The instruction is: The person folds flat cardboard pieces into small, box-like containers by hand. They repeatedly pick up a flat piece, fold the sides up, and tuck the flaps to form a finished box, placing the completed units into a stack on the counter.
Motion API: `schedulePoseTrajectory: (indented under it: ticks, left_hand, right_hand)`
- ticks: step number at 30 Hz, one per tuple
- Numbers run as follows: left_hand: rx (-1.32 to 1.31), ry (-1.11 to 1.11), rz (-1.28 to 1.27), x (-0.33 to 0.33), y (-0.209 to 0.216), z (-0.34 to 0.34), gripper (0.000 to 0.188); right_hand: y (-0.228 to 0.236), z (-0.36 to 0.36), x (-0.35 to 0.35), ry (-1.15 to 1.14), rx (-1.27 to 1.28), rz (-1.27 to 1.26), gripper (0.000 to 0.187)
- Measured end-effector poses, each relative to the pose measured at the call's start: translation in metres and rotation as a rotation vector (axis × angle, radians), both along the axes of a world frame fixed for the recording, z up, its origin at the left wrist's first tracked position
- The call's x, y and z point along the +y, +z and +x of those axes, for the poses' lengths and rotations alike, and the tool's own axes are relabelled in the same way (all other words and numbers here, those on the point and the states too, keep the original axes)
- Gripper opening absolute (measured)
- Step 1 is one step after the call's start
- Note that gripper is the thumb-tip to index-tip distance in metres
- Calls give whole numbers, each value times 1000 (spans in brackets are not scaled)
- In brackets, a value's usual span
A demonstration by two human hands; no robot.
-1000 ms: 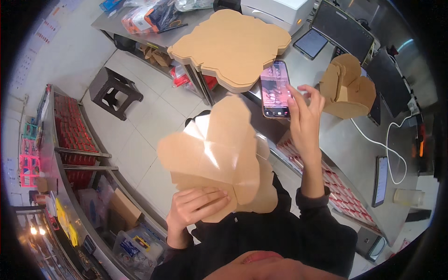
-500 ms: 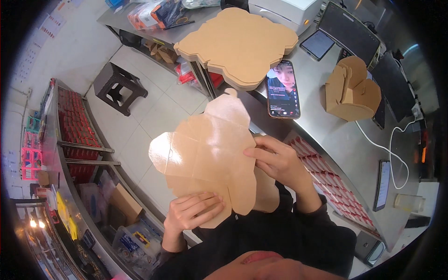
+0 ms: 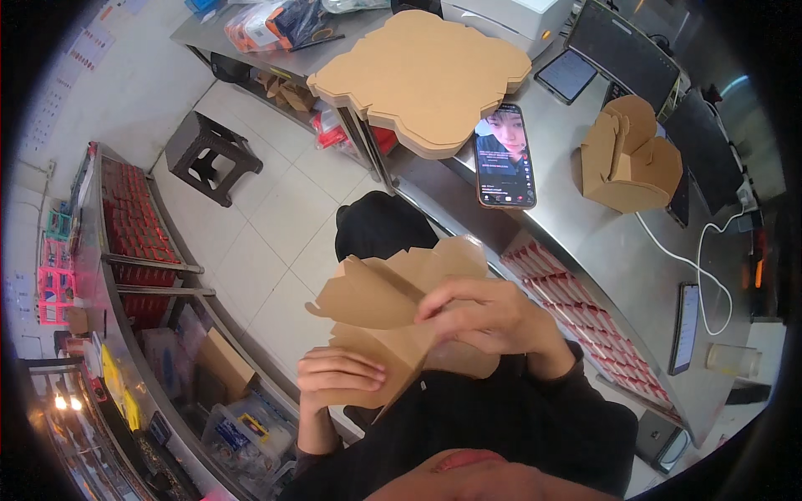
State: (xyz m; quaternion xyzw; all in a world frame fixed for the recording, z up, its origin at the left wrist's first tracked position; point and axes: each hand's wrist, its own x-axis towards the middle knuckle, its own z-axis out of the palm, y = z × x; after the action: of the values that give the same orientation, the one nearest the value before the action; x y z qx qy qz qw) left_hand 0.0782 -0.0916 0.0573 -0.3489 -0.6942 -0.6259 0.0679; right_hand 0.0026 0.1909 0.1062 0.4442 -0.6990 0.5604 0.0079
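Observation:
A brown cardboard takeaway box blank (image 3: 372,296) is held over my lap, partly folded, with one flap bent over toward me. My left hand (image 3: 341,377) grips its lower left panel, fingers lying over the edge. My right hand (image 3: 493,316) pinches the bent flap on the right side; part of its fingertips is hidden behind the board. Under my right hand another piece of brown board (image 3: 468,359) shows, and I cannot tell whether it belongs to the same blank. On the metal counter ahead lies a stack of flat box blanks (image 3: 426,75). A folded, open-topped box (image 3: 631,171) stands to its right.
A phone (image 3: 505,163) playing video lies beside the stack, with another phone (image 3: 566,77) behind it and a third (image 3: 685,330) at the right. A white cable (image 3: 700,271) crosses the metal counter (image 3: 601,250). A dark stool (image 3: 213,159) stands on the tiled floor.
The blank was opened nearly flat with its shiny side showing; now it is lower and a flap is folded over toward me. My right hand has turned inward with the flap.

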Motion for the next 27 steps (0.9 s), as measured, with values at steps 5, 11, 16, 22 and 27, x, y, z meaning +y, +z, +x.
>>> schedulePoseTrajectory:
  ticks: [5, 11, 16, 22, 27]
  left_hand:
    - [106, 8, -184, 6, -4, -1, 21]
    - [-241, -117, -380, -13, -13, 0, 61]
    - [-569, -86, 46, -8, -12, 7, 94]
    - [-799, 586, 717, 69, -15, 9, 47]
    - [-678, 640, 702, 80, -26, 18, 39]
  right_hand:
    - [-19, -4, -18, -49, -103, -50, 45]
    - [-21, 1, -19, -268, -176, -99, 31]
    - [-37, 13, -23, -200, 193, 3, 19]
    - [-45, 23, -43, -224, 237, 42, 29]
    - [-70, 34, -49, -366, 28, 26, 34]
